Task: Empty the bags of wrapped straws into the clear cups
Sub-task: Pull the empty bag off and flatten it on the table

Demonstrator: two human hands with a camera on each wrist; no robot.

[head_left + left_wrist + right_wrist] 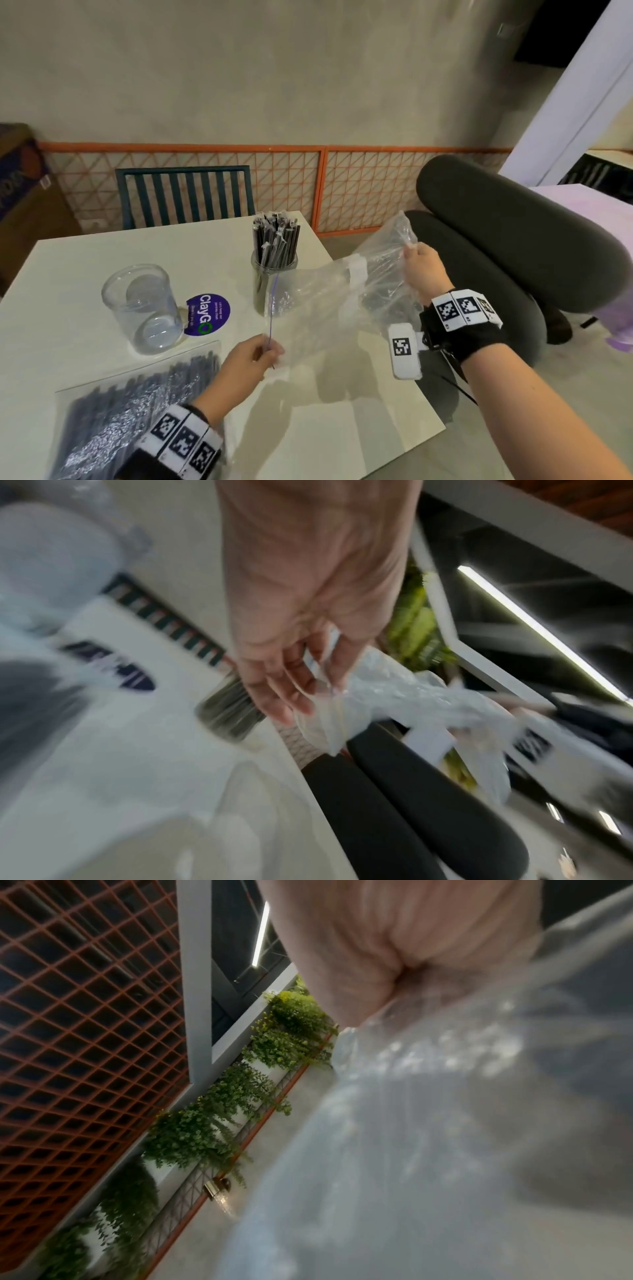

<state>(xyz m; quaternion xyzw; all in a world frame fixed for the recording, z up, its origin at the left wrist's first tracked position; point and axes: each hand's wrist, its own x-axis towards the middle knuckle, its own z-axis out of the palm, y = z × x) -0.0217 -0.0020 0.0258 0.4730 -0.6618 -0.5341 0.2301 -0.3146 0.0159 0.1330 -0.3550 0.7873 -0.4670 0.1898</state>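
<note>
An empty clear plastic bag hangs stretched between my two hands above the table's right side. My left hand pinches its zip edge; in the left wrist view the left hand has thumb and fingers closed on the crumpled bag. My right hand grips the bag's far end, raised past the table edge; in the right wrist view the bag drapes from the closed right hand. One clear cup is packed with black wrapped straws. A second clear cup stands empty. A full bag of straws lies at the front left.
The white table carries a round purple sticker between the cups. A green slatted chair stands behind the table. A dark padded chair is close on the right. An orange grid fence runs along the wall.
</note>
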